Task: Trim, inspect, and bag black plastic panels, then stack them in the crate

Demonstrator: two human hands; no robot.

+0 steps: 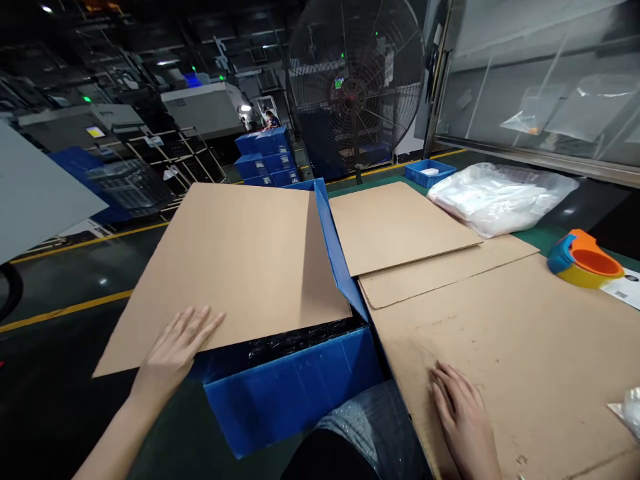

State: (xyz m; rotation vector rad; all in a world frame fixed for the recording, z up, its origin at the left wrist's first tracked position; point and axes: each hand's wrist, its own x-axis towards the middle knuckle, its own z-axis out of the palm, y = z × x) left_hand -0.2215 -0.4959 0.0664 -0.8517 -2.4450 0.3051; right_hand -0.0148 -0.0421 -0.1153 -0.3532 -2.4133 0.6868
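Note:
My left hand (175, 343) lies flat, fingers spread, on the near left part of a brown cardboard sheet (245, 247). That sheet lies across the top of a blue corrugated plastic box (295, 393). Through the gap at the near side, dark, shiny contents (295, 343) show; I cannot make out what they are. My right hand (463, 417) rests on the cardboard covering (500, 340) of the worktable, fingers loosely bent and holding nothing. Beyond it, another cardboard sheet (400, 227) lies flat on the table next to the box's raised blue flap (333, 240).
An orange, yellow and blue tape dispenser (585, 260) stands at the table's right. Farther back are a clear plastic bag (500, 193) and a small blue tray (430, 172). A large fan (353, 100) stands behind; stacked blue boxes (270, 153) and a person are in the distance.

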